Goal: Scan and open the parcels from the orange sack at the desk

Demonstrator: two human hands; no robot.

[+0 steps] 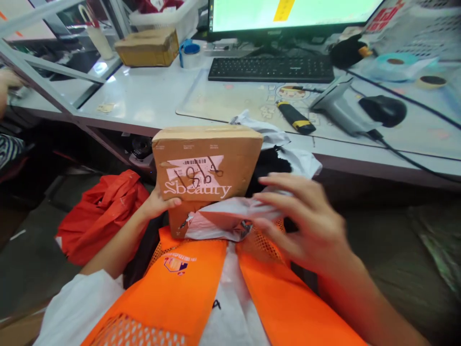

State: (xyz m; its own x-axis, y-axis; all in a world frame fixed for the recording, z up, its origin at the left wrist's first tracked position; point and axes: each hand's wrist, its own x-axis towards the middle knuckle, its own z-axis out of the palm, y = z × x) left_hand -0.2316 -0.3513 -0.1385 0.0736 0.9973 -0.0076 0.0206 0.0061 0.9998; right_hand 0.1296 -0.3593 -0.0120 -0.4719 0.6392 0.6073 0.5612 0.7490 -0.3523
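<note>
A brown cardboard box (207, 166) rests upright against my body, below the desk edge. Its face carries a white label with handwritten digits and the printed word "beauty". My left hand (158, 204) grips the box by its left side, thumb on the front. Torn grey-white plastic wrapping (223, 218) lies across the lower part of the box, and more of it, with a black inside, shows behind on the right. Beside this wrapping is my right hand (302, 216), fingers spread and slightly blurred; whether the fingertips touch the plastic is unclear.
On the desk (140, 96) are a keyboard (270, 69), a black and yellow cutter (295, 117), a barcode scanner (338, 105), a mouse (383, 109) and tape rolls (396, 65). A small carton (147, 46) stands back left. A red bag (104, 216) lies low on the left.
</note>
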